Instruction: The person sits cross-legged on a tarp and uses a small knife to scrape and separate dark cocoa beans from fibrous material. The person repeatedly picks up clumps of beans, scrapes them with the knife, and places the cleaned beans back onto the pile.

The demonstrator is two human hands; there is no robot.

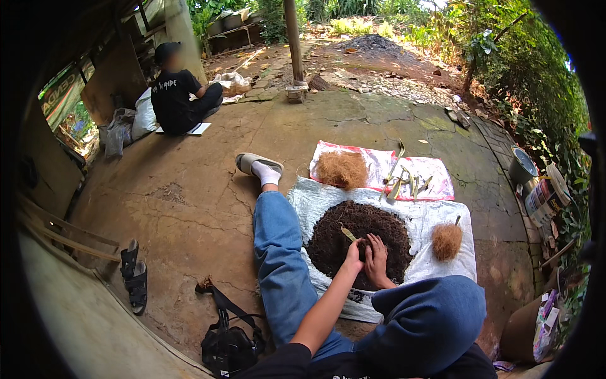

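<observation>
A mound of dark, fibrous soil (331, 227) lies on a white woven sack (426, 265) between my legs. Over the mound, my left hand (354, 257) pinches a green leaf cutting (349, 234) near its lower end. Right beside it, my right hand (377, 258) has its fingers stretched over dark soil at the cutting's base. Whether that palm grips a clump is hidden. A ball of brown coconut fibre (446, 242) with a leaf tip sticking out rests on the sack's right side.
Beyond the sack, a plastic sheet (438, 168) bears loose coconut fibre (342, 169) and several leaf cuttings (397, 187). A black bag (232, 348) and sandals (135, 279) lie left. Buckets (523, 165) line the right edge. Another person (177, 97) sits at the far left.
</observation>
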